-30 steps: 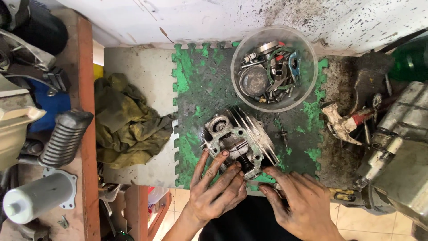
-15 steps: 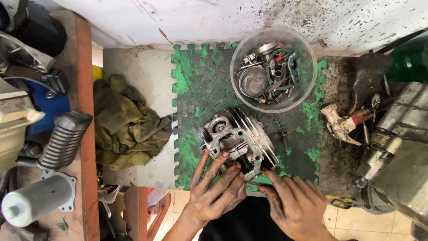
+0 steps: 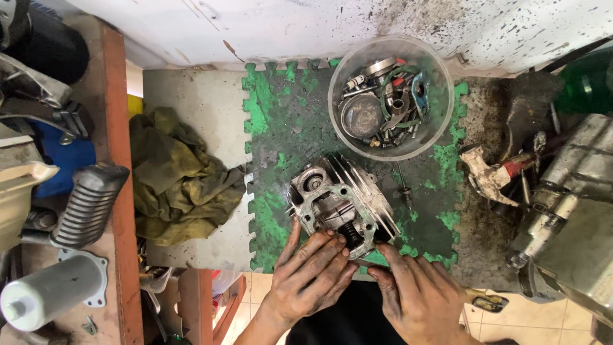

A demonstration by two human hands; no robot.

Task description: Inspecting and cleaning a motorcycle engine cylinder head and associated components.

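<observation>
Both greasy hands working at the near edge of the green foam mat: left hand fingers pressed on the finned cylinder head, right hand fingertips at its near corner, spread, clenching nothing. Probably freeing a valve spring; steady downward pressure needed next. Farther back, clear parts tub at the far edge.

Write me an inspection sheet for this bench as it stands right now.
Surface: worn green foam mat, grimy, on a grey bench.
Job's things: finned metal engine part resting on the mat.
Clutter: clear plastic tub of small metal parts behind it; crumpled olive rag to the left; loose bolt on the mat.
Grippers: left hand with fingers on the part's near edge; right hand touching its near right corner; both greasy.
Cables: nothing seen.
Surroundings: spattered white wall, ribbed rubber piece and white cylinder left, large metal casing right.
</observation>
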